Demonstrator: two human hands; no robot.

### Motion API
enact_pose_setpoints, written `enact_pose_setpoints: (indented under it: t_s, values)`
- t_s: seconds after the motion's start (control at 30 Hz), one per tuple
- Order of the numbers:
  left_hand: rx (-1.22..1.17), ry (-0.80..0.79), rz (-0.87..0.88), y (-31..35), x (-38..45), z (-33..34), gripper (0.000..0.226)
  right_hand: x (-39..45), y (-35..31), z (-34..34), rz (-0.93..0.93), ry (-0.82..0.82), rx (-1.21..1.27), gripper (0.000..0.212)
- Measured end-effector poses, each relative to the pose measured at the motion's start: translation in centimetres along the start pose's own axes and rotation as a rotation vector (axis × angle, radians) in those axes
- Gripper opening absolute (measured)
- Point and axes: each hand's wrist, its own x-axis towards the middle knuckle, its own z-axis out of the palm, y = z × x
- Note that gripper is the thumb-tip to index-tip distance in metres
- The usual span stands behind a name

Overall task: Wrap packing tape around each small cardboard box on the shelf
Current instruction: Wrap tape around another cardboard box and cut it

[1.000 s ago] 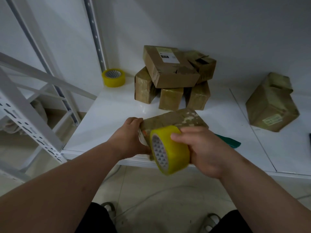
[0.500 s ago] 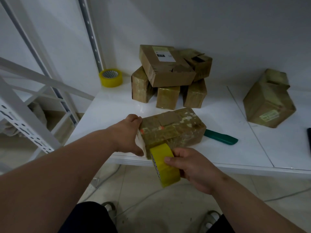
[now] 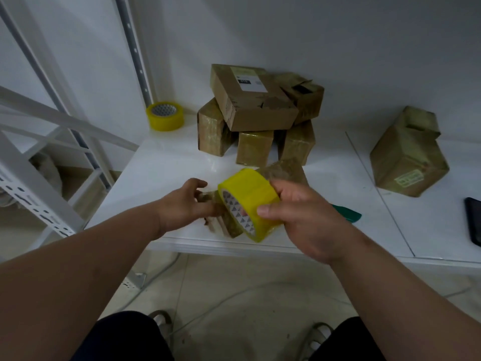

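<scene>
Gripping a yellow tape roll (image 3: pixel 249 201) with fingers and thumb curled round its rim, the right hand (image 3: pixel 299 212) holds it tilted above the front edge of the white shelf (image 3: pixel 166 162), its patterned core facing the camera. The left hand (image 3: pixel 186 204) holds the near left end of a small cardboard box (image 3: pixel 283 170), fingers bent round it; the roll and both hands hide most of this box, which sits at the shelf's front edge. Behind it stands a pile of boxes (image 3: pixel 256 115): three taped ones upright on the shelf, a larger labelled one lying across their tops, and another with loose flaps at the right rear. All boxes shown are closed or too dim to see into; their contents cannot be told. A second tape roll (image 3: pixel 165 116) lies flat in the back left corner. A separate taped box (image 3: pixel 408 160) rests well apart at the right. A green handle (image 3: pixel 347 212) shows just beyond the right hand.
</scene>
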Motion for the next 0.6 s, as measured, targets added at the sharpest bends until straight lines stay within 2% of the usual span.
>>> enact_pose_setpoints:
  t_s: [0.07, 0.13, 0.17, 0.2, 0.27, 0.33, 0.4, 0.5, 0.6]
  values:
    - [-0.085, -0.058, -0.027, -0.3, -0.1, -0.2, 0.080, 1.3, -0.8, -0.1, -0.008, 0.052, 0.022, 0.040]
    - [-0.113, 0.050, 0.031, -0.3, 0.0, -0.5, 0.048, 2.9, -1.2, 0.4, 0.013, 0.129, 0.025, 0.049]
    - [-0.100, 0.134, 0.081, -0.2, 0.0, -0.7, 0.046, 3.6, -1.3, 0.8, 0.026, 0.164, 0.011, 0.055]
    - [-0.087, 0.183, 0.126, -0.2, 0.1, -0.8, 0.050, 4.3, -1.4, 1.2, 0.032, 0.189, -0.012, 0.059]
    - [-0.085, 0.143, 0.162, -0.1, 0.0, -0.8, 0.066, 5.5, -1.6, 2.0, 0.038, 0.226, -0.077, 0.062]
    - [-0.063, 0.083, 0.142, -0.3, -0.1, -0.5, 0.093, 6.5, -1.6, 2.6, 0.044, 0.254, -0.138, 0.059]
    - [0.020, 0.120, 0.151, -0.3, 0.1, 0.0, 0.109, 7.0, -1.6, 2.9, 0.048, 0.267, -0.181, 0.050]
    - [0.203, 0.233, 0.201, -0.3, 0.5, 0.2, 0.103, 7.3, -1.7, 2.9, 0.062, 0.261, -0.166, 0.035]
    - [0.273, 0.235, 0.195, -0.7, 0.7, -0.2, 0.102, 6.5, -2.0, 3.1, 0.087, 0.225, -0.079, 0.022]
